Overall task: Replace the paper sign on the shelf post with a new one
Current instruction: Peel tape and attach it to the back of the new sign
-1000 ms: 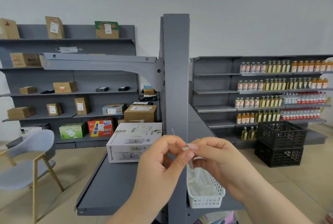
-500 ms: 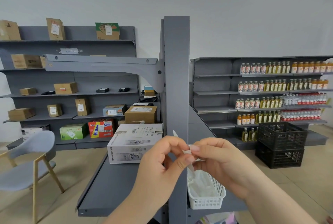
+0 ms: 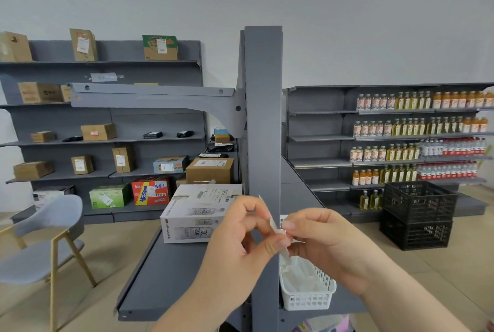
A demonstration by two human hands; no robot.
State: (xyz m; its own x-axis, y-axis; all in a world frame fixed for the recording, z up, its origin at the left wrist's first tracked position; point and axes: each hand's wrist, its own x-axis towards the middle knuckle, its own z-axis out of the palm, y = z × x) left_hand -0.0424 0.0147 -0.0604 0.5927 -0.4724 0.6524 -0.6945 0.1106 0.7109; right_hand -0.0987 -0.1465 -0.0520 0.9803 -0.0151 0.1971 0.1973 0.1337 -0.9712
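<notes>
both hands [image 3: 283,243] pinching paper strip [image 3: 274,224] – before post [image 3: 263,118]

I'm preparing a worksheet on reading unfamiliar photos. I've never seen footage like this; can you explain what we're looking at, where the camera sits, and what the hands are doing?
No machine here: a person wears a camera on the head, looking forward and down, so you see their own two bare hands. The left hand and right hand together pinch a small thin white strip, paper or tape, in front of the tall grey metal shelf post. No sign is visible on the post. Left of it, a white printed cardboard box lies on the grey shelf; right, a white plastic mesh basket. Behind stand shelves of boxes and bottles.
</notes>
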